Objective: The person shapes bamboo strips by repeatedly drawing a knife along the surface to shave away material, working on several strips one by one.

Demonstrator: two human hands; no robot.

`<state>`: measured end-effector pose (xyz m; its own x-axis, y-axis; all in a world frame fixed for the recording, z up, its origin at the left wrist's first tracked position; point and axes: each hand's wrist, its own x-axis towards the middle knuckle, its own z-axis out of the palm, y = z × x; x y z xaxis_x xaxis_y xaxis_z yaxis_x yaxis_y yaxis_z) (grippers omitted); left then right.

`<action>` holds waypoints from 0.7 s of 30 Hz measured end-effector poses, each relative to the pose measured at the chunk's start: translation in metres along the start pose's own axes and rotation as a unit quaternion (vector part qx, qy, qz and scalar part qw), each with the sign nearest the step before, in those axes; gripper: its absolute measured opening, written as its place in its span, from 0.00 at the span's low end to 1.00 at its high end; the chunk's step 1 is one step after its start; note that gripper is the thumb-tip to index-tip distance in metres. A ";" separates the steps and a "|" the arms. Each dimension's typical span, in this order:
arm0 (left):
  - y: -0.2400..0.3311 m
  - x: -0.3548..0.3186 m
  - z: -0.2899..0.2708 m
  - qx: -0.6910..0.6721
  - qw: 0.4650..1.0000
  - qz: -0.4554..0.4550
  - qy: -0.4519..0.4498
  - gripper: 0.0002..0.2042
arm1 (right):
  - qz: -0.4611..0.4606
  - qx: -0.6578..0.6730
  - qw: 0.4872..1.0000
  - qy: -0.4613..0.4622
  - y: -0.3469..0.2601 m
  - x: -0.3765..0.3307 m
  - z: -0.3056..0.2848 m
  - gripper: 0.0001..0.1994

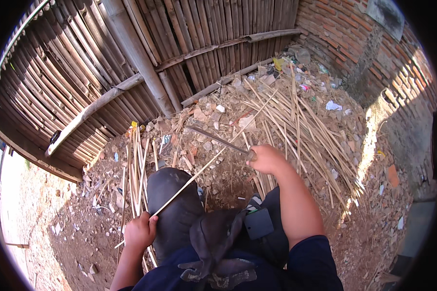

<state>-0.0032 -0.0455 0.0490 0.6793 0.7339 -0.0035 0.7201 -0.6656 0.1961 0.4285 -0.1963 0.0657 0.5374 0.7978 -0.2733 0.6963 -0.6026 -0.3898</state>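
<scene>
Well, the left hand (pixel 140 232) had its fingers closed around a pale strip (pixel 179 192) slanting across the knee (pixel 174 223), and the right hand (pixel 268 159) was curled round a knife (pixel 214 137). Beyond, more strips (pixel 303 127) lay on the rubble (pixel 203 115).

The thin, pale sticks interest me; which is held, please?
The thin, pale stick across the dark-clad left knee, in the left hand; others lie on the ground.
</scene>
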 end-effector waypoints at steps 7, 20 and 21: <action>-0.006 -0.001 0.010 0.001 1.000 0.008 0.014 0.18 | -0.066 0.048 0.993 -0.084 -0.007 0.003 0.002 0.28; -0.011 0.006 0.007 -0.042 0.999 0.027 -0.009 0.19 | -0.072 0.052 0.993 -0.076 0.006 0.011 0.011 0.25; -0.010 0.008 0.007 -0.054 0.998 0.033 -0.013 0.19 | -0.072 0.055 0.994 -0.056 0.016 0.018 0.012 0.25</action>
<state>-0.0041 -0.0338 0.0404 0.7291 0.6843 -0.0116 0.6551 -0.6928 0.3016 0.4433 -0.1907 0.0437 0.3754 0.8764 -0.3018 0.7023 -0.4814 -0.5245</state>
